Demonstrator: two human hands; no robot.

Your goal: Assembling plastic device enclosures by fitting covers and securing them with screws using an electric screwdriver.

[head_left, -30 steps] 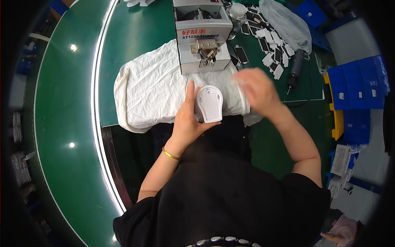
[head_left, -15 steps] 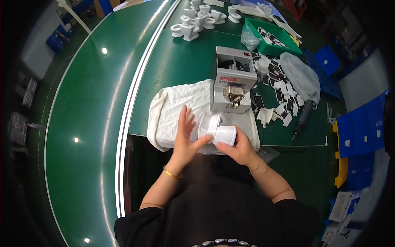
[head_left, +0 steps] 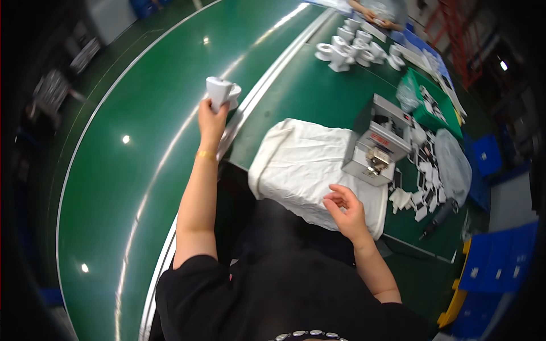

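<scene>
My left hand [head_left: 211, 120] reaches out to the left and grips a white miniature toilet [head_left: 220, 90] over the green conveyor belt [head_left: 153, 108], by the metal rail. Whether the miniature toilet touches the belt I cannot tell. My right hand [head_left: 348, 211] hangs over the near edge of a white cloth [head_left: 307, 170], empty, with its fingers loosely bent and apart. Beyond it stands a grey bench machine [head_left: 380, 139] with metal parts at its front.
At the back of the green table several white miniature toilets [head_left: 341, 54] stand close together; another person's hands [head_left: 378, 18] work behind them. On the right are a green bin [head_left: 433, 122], small black and white parts [head_left: 424, 182], a plastic bag [head_left: 453, 165] and an electric screwdriver [head_left: 439, 219].
Both hands were at the miniature toilet over the cloth. My left hand has carried it left to the belt, and my right hand has let go. The whole view has turned left.
</scene>
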